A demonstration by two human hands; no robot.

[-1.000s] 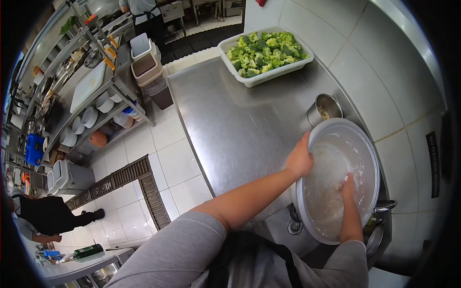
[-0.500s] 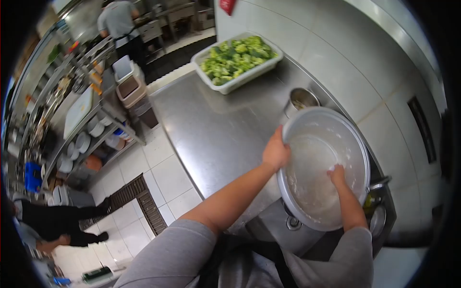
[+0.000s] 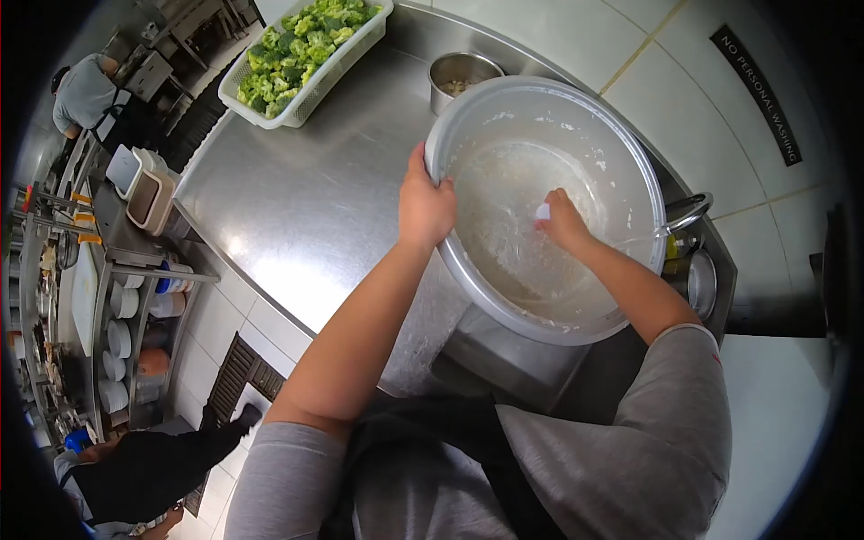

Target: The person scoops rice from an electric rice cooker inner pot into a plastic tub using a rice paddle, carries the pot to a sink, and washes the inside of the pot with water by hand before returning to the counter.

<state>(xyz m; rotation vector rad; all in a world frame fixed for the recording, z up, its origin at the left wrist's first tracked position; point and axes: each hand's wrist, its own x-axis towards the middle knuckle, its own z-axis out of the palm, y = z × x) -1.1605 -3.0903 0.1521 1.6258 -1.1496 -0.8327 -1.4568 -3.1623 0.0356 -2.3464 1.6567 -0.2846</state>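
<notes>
A large grey basin (image 3: 486, 261) tilts over the sink (image 3: 504, 351), its inner wall marked with white residue and thin cloudy liquid at the bottom. My left hand (image 3: 427, 209) is closed round the basin's left rim, thumb on the inner side. Inside the basin, my right hand (image 3: 565, 222) is closed on a small white piece (image 3: 543, 211) whose kind I cannot make out. From the curved metal faucet (image 3: 691, 214) at the right, a thin stream of water runs into the basin past my right forearm.
Broccoli florets (image 3: 301, 52) fill a white plastic basket (image 3: 335, 67) on the steel counter (image 3: 315, 193). A metal pot (image 3: 461, 74) stands behind the basin by the tiled wall. One person (image 3: 90, 103) works at the far left; another (image 3: 144, 477) is at lower left.
The view has turned, so the counter and basket appear further left. A water stream now shows at the faucet. My right hand has moved within the basin; my left still grips the rim.
</notes>
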